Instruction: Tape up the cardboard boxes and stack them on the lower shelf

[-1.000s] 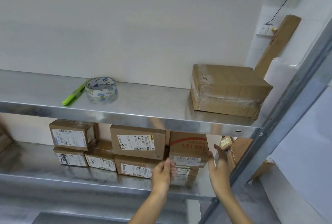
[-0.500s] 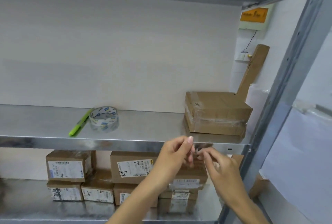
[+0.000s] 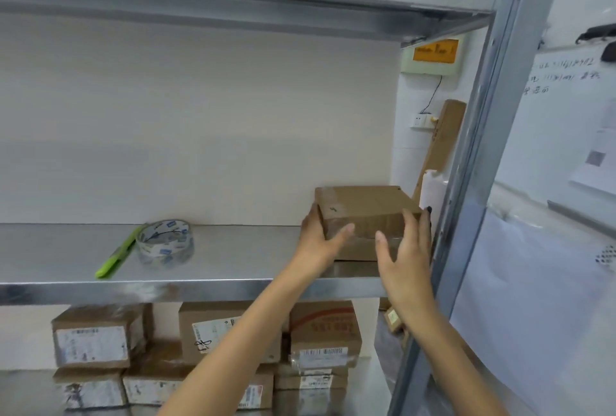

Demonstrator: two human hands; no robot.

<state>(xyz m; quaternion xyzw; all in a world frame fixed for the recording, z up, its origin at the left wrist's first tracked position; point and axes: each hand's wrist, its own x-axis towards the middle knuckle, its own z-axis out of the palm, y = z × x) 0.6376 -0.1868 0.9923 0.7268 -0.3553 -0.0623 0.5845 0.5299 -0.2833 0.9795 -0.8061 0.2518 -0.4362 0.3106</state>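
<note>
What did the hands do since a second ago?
Both hands rose from the stacked boxes below to the box on the upper shelf. The left hand grips its left side; the right hand touches its right. The tape roll, green pen and stacked boxes stayed put.

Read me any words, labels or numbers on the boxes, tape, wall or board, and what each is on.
Nothing can be read clearly.
Shipping labels on the lower boxes: barcodes and print, blurred.
Red print on one lower box: blurred.
Blue marks on the tape roll: too small.
Orange wall panel: blurred.
Whiteboard handwriting: illegible.
</note>
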